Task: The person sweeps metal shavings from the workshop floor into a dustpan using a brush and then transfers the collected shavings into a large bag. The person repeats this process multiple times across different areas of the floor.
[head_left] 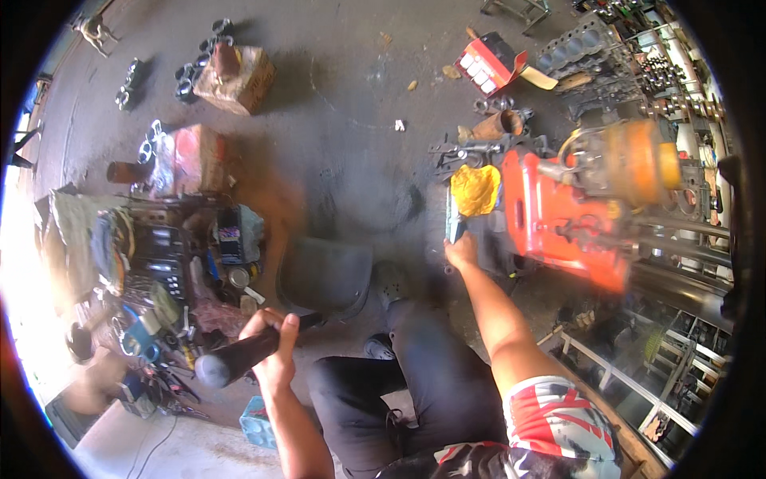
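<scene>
The floor [351, 96] is dark grey and stained, and many parts lie along its left and right sides. The person sits low with the two hands well apart. The left hand [275, 355] is closed around a thick black tool [227, 365], whose rounded end points to the lower left; the rest of it is partly hidden by the fingers. The right hand [461, 251] is stretched forward and grips the near end of a thin tool [452, 214], which points away from the body. This tool lies just beside a yellow cloth [476, 190], at the left of a red machine [550, 211], which is blurred. Above the machine's right part there is an orange cylinder [630, 164]. Between the hands, a little forward, stands a dark curved piece [325, 275]. Near the left hand are a heap of hand tools [155, 327] and a light-blue box [258, 423]. Farther away, a red box [488, 65] is near an engine block [578, 46].
</scene>
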Available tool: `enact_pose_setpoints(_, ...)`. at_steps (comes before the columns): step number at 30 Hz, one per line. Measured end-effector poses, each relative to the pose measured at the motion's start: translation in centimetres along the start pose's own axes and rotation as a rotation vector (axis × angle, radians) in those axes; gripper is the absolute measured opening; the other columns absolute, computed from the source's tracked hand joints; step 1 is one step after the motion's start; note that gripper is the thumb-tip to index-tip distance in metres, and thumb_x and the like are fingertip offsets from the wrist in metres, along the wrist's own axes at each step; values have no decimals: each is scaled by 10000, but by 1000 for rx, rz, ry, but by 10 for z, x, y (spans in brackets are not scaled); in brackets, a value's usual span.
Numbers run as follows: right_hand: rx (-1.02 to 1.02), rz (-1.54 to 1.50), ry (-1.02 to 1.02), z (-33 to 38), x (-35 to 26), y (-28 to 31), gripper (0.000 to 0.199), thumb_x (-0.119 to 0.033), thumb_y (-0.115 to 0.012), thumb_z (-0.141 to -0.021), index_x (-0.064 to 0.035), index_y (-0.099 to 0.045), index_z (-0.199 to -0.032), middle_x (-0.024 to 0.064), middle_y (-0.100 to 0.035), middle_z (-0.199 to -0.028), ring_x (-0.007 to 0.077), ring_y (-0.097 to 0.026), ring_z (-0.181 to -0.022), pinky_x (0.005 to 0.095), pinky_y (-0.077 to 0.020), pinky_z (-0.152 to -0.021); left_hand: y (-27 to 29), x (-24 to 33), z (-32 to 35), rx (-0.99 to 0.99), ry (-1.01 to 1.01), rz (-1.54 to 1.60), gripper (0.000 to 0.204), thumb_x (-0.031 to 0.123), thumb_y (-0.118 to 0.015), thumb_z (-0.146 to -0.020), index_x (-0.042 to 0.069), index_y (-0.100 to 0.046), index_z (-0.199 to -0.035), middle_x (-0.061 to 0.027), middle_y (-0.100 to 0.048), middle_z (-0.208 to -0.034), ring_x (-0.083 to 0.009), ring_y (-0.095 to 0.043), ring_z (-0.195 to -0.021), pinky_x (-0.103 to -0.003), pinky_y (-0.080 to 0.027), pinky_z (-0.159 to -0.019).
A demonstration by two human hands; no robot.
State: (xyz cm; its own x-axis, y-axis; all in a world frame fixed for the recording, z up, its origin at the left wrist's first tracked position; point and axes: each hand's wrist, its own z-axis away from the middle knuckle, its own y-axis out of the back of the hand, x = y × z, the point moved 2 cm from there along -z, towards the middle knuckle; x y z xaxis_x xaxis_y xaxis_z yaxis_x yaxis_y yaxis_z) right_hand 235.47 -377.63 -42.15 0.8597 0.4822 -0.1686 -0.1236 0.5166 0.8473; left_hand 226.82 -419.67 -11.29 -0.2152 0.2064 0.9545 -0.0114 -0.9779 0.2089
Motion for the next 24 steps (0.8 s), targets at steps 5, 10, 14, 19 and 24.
enact_pose_setpoints(5,181,-186,-57,-44,26,-62,759,-331,-781,-834,83,-439,-1370,302,-535,-1350,423,-515,-1282,464,-438,-1070,0,-42,-2,-2,-95,245,270,-19,-697,-827,57,-479,-687,-57,-536,-617,-151,-498,-581,-289,-395,-587)
enact_pose_setpoints(10,340,-259,-31,-47,36,-105,735,-316,-808,-818,78,-486,-1349,297,-638,-1222,429,-621,-1150,463,-476,-1017,-1,-82,12,-10,-206,208,293,129,-674,-861,75,-430,-708,-42,-443,-596,-158,-421,-525,-315,-370,-599)
enact_pose_setpoints(14,102,-523,151,-32,28,-122,563,-244,-827,-771,71,-584,-1170,290,-686,-1061,390,-679,-1029,435,-512,-910,4,-97,26,-51,-322,254,287,188,-665,-890,85,-444,-740,-19,-449,-592,-129,-426,-514,-294,-367,-590)
enact_pose_setpoints(19,313,-161,495,-8,14,-92,634,-190,-779,-763,-19,-531,-1320,250,-618,-1161,432,-634,-1057,503,-522,-885,12,-107,34,-87,-336,207,316,221,-676,-882,100,-430,-725,-4,-427,-559,-128,-420,-505,-296,-366,-584)
enact_pose_setpoints(24,167,-35,253,-16,-26,-81,759,-214,-743,-797,-14,-431,-1459,239,-599,-1190,430,-647,-1061,502,-536,-897,18,-118,39,-127,-357,204,323,229,-681,-874,114,-427,-712,1,-438,-567,-122,-422,-514,-296,-367,-608)
